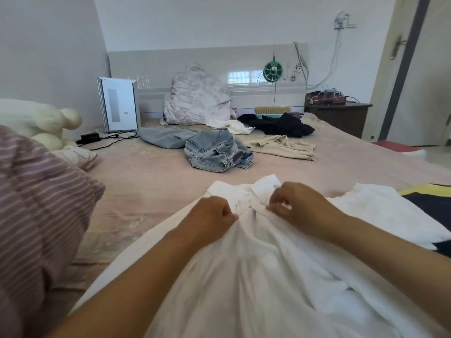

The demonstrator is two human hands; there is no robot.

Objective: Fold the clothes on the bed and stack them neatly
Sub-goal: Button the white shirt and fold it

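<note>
Both grips, our left hand (214, 211) and right hand (297, 203), pinch the white shirt (244, 276) near its collar on the bed (146, 172), seemingly just starting, while jeans (214, 150), beige top (280, 145) and black garment (280, 125) lie unfolded beyond.

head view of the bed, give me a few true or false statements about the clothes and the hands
1. Both hands grip the white shirt near its collar. True: the left hand and the right hand each have fingers curled on the fabric there.
2. The jeans are folded flat. False: they lie crumpled in a heap.
3. A beige top lies to the right of the jeans. True.
4. The black garment lies nearer the person than the jeans. False: it lies farther away, toward the headboard.
5. The white shirt hangs on a hanger. False: it is spread on the bed.
</note>
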